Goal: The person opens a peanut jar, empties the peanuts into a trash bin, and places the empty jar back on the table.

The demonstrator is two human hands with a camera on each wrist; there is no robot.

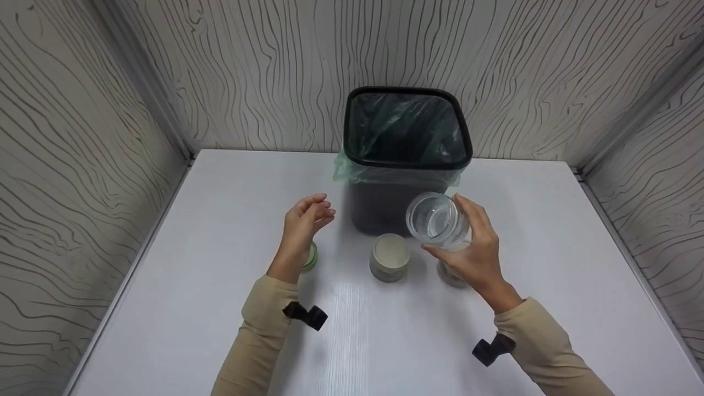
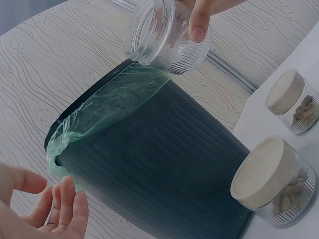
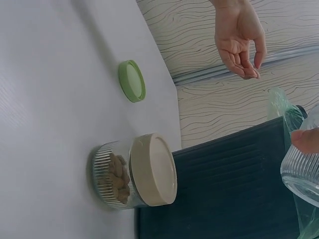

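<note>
My right hand grips a clear ribbed glass jar without a lid, raised near the front of the bin's rim and tilted on its side. No contents show inside the jar. Thumb and fingers wrap its base end in the left wrist view. My left hand hovers left of the bin, fingers loosely bent, holding nothing. Below it on the table lies a green lid, partly hidden by the left wrist in the head view. A dark bin with a green plastic liner stands upright at the back.
Two ribbed glass jars with cream lids stand in front of the bin, brown pieces inside. One jar is in the middle; the other jar sits partly under my right hand in the head view. Wood-patterned walls enclose the white table.
</note>
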